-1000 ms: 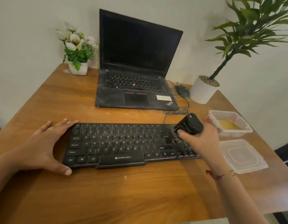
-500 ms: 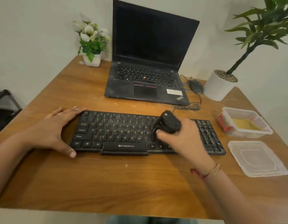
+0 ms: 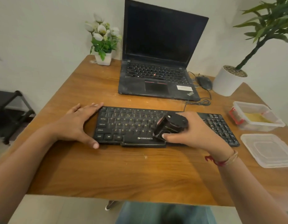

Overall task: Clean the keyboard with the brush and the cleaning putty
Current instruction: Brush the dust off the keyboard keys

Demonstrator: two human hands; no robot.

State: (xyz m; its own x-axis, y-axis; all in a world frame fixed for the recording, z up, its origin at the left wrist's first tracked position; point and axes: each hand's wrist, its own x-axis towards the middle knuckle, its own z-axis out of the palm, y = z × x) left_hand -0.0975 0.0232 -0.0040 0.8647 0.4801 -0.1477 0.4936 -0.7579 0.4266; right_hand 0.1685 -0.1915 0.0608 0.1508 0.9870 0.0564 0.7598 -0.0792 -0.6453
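Observation:
A dusty black keyboard (image 3: 132, 125) lies across the wooden table (image 3: 123, 172). My right hand (image 3: 196, 131) grips a chunky black brush (image 3: 169, 125), tilted with its lower end on the keys just right of the space bar. My left hand (image 3: 77, 123) rests flat against the keyboard's left end, thumb at the front corner, holding nothing. Yellow cleaning putty (image 3: 255, 118) sits in an open clear plastic box (image 3: 246, 107) at the right.
The box's lid (image 3: 269, 151) lies at the right table edge. Behind the keyboard stand an open black laptop (image 3: 157, 75), a mouse (image 3: 204, 82) with its cable, a white flower pot (image 3: 103, 58) and a potted plant (image 3: 227, 81). A dark rack (image 3: 9, 110) stands left of the table.
My right hand has swept the brush leftward along the keyboard, from the number pad end to near the space bar. My left hand has stayed at the left end.

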